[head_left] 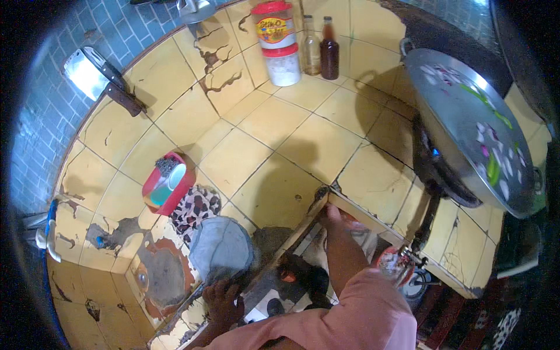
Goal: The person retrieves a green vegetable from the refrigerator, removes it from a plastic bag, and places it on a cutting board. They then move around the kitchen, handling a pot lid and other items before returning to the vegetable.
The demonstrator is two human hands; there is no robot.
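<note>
My left hand [224, 300] rests flat on the worn front edge of the yellow tiled counter [274, 140], fingers apart, holding nothing. It lies just below a grey round cloth [221, 245]. My right hand [331, 214] reaches up to the inner corner of the counter's edge, where the tiles step back. Its fingertips are tucked against or under that edge, so their grip is hidden. A pink sleeve [361, 309] covers my upper arms. Below the edge lies a dark space with an orange item [287, 275] that I cannot make out.
A red tub with a scrubber [169, 182] and a leopard-print cloth [195, 209] sit left. A cleaver [96, 79] hangs on the blue tiled wall. Two stacked jars [279, 44] and two bottles [321, 51] stand at the back. A lidded wok [469, 125] sits on a burner at right.
</note>
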